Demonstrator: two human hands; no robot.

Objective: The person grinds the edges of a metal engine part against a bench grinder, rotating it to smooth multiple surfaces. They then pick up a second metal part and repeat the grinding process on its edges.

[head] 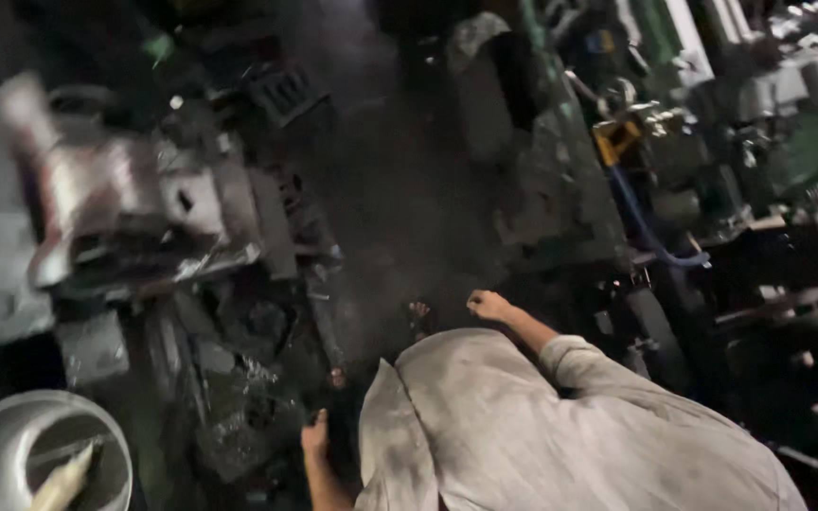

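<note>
I look down along my own grey shirt [542,426] at a dark workshop floor [400,218]. My right hand [489,305] reaches forward from a rolled sleeve, its fingers curled into a loose fist with nothing visible in it. My left hand [314,437] hangs low beside my body, next to a heap of dark metal parts [248,378]; the blur hides its fingers. A sandalled foot [418,317] shows on the floor just left of my right hand.
A grey and white machine [134,208] stands at the left. A round metal basin [11,454] holding a pale tool sits at the bottom left. Green machinery [560,170] with a yellow part [617,137] and a blue hose [646,232] fills the right.
</note>
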